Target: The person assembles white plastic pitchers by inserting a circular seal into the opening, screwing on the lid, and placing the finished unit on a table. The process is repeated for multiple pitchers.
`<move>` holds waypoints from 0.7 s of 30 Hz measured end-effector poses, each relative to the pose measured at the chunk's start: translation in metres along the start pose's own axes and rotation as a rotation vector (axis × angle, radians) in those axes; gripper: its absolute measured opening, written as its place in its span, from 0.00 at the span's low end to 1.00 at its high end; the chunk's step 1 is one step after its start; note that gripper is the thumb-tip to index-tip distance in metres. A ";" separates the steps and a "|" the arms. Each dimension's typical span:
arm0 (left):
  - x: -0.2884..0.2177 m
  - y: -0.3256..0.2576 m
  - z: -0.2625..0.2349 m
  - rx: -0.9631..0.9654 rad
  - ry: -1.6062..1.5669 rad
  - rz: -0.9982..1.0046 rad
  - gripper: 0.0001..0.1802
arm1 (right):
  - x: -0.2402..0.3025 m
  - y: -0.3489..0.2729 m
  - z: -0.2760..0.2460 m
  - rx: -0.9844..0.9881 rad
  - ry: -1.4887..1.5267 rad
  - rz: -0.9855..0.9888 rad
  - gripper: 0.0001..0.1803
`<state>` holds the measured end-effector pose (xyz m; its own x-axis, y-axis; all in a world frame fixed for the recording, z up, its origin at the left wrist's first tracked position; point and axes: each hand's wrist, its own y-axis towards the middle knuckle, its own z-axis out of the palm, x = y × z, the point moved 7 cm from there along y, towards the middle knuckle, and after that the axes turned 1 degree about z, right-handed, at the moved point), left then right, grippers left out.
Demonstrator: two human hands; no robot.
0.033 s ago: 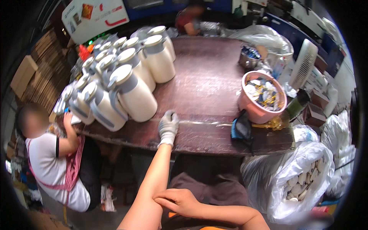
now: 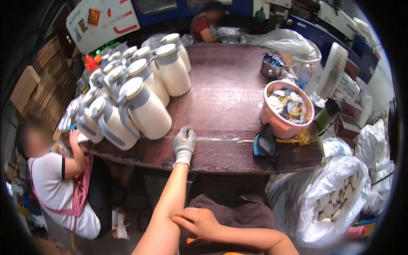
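A: Status?
B: My gloved left hand lies flat, fingers together, on the worktop just beside the nearest white jug; bare right hand loosely cups my left forearm, holding nothing.
A: Progress?
B: Jugs stand lidded at left; pink bowl of parts looks full; plenty left, I'd say.

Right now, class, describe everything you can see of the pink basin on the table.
The pink basin is a round, plastic-looking tub standing upright near the right edge of the dark wooden table. It is heaped with small white, dark and gold parts. A blue-and-black item lies against its lower left side. Neither hand touches it.
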<state>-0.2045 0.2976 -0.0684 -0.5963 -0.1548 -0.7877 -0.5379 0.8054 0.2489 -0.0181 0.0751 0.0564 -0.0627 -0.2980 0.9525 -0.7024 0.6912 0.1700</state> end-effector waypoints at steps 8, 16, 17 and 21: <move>0.026 0.007 0.025 0.037 -0.140 -0.038 0.12 | 0.013 -0.005 0.009 0.119 0.211 -0.090 0.12; 0.008 0.000 0.010 0.010 -0.080 -0.022 0.12 | -0.013 0.008 -0.007 -0.053 0.043 0.090 0.14; 0.012 0.000 0.012 0.040 -0.102 -0.048 0.12 | -0.007 0.008 -0.008 -0.075 0.018 0.062 0.13; 0.011 0.000 0.015 0.041 -0.110 -0.045 0.12 | -0.007 -0.005 0.017 0.124 0.269 0.057 0.12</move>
<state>-0.2024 0.3048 -0.0856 -0.5020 -0.1295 -0.8551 -0.5362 0.8224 0.1903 -0.0260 0.0627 0.0446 0.0737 -0.0642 0.9952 -0.7854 0.6113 0.0976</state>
